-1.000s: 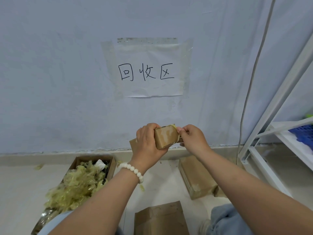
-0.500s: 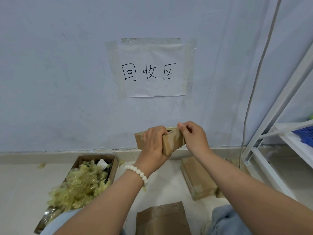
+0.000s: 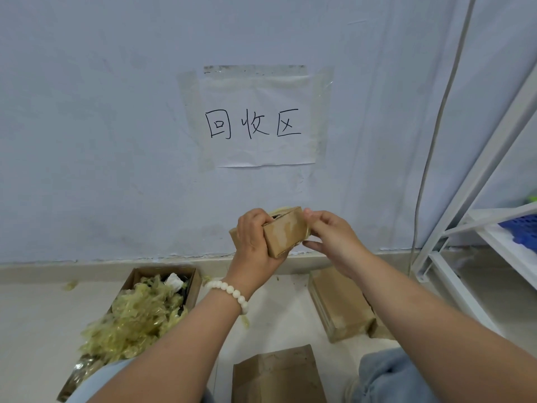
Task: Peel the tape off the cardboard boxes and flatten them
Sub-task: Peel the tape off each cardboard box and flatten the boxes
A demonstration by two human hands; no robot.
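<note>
Brown and small, the cardboard box (image 3: 286, 235) is held up before the wall (image 3: 116, 141), its long side running left to right, with the left hand (image 3: 252, 242) gripping its left part and the right hand (image 3: 334, 239) pinching yellowish tape (image 3: 305, 229) at its right end.

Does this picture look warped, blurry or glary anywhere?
Head view: the wide lens tilts the shelf frame and bows the cable toward the right edge. Head view: light is soft and even, shadows are faint, and there is a slight sheen on the clear tape around the sign. Head view: the box, left hand and right hand look fairly sharp, with no marked blur.
</note>
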